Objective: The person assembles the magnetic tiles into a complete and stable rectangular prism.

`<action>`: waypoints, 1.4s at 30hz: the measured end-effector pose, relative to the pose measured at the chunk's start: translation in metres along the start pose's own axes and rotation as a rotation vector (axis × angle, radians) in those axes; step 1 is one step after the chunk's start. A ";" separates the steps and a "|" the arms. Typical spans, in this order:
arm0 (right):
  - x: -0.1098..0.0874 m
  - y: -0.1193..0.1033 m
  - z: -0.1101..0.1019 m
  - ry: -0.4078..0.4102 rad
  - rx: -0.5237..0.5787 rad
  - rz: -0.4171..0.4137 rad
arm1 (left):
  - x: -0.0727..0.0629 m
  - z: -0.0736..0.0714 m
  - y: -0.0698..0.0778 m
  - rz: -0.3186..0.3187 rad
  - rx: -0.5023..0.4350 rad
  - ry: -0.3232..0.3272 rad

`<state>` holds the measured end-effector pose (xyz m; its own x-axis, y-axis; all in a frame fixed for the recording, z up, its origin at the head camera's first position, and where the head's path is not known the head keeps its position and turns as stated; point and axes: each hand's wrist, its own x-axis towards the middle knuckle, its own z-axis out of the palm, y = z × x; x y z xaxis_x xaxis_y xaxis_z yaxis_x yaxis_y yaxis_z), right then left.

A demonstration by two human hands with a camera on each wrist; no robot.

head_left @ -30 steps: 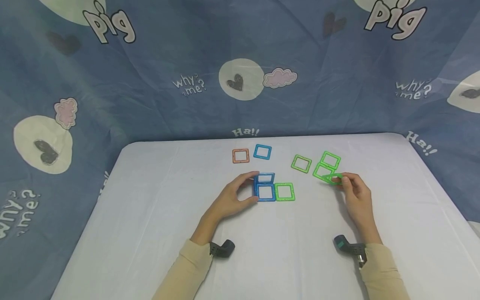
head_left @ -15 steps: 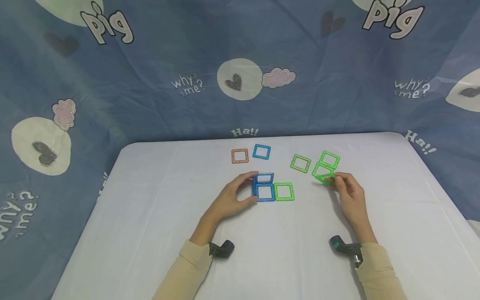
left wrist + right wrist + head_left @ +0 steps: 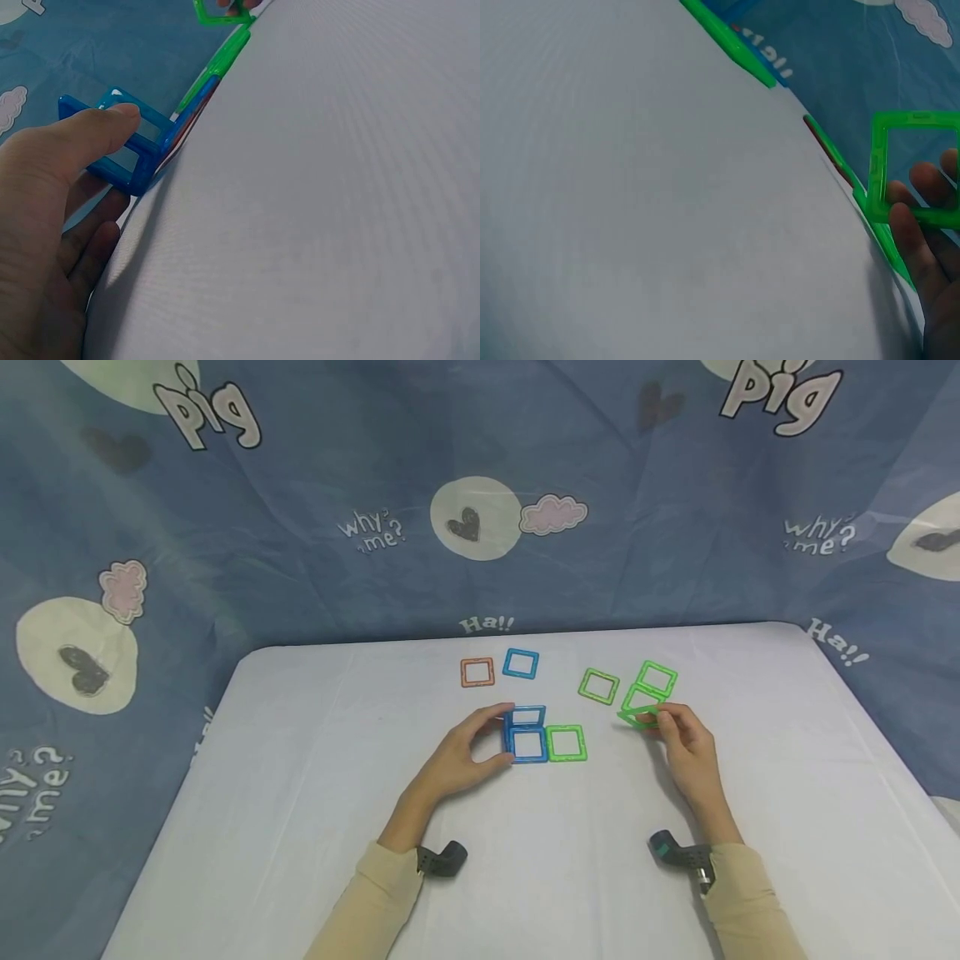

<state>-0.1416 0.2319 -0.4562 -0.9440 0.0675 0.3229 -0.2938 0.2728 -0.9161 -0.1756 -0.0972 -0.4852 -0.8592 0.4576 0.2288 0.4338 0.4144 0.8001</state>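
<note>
My left hand (image 3: 453, 760) holds an upright blue magnetic tile (image 3: 507, 739) between thumb and fingers. Another blue tile (image 3: 528, 707) stands at the back, and a flat blue one (image 3: 529, 760) lies at their foot. A flat green tile (image 3: 567, 760) adjoins it on the right. My right hand (image 3: 692, 756) pinches a green square tile (image 3: 879, 165) by its edge, tilted above the table. It is close to the near end of two joined green tiles (image 3: 662, 666); whether it touches them I cannot tell.
A loose green tile (image 3: 594, 700) lies between the two groups. Farther back are an orange tile (image 3: 477, 684) and a blue tile (image 3: 521, 677). All rest on a white table (image 3: 570, 877), with a blue printed cloth (image 3: 322, 568) hanging behind its far edge.
My right hand has moved left with the green tile, which has turned and now shows more of its open square. My left hand and the blue tiles keep their place.
</note>
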 end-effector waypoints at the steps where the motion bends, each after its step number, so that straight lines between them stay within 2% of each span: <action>1: 0.000 -0.001 0.001 -0.005 -0.002 0.004 | 0.000 0.000 0.000 -0.002 0.001 -0.001; 13: 0.001 0.001 0.008 -0.035 0.029 -0.014 | -0.001 -0.001 0.001 0.021 0.007 -0.002; 25: 0.004 -0.003 0.020 -0.072 0.008 0.006 | -0.002 -0.001 -0.001 0.000 0.003 -0.019; 33: 0.008 0.029 0.021 -0.076 -0.013 -0.008 | -0.002 -0.002 0.001 -0.004 0.019 -0.006; 36: 0.008 0.024 0.024 -0.081 -0.035 0.007 | -0.003 -0.002 0.001 -0.004 0.023 -0.004; 42: 0.009 -0.004 0.032 -0.088 -0.082 0.007 | -0.003 -0.001 0.002 -0.022 0.022 -0.007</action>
<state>-0.1538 0.2008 -0.4567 -0.9566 -0.0135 0.2909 -0.2770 0.3503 -0.8947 -0.1728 -0.0985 -0.4836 -0.8666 0.4538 0.2075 0.4210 0.4419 0.7921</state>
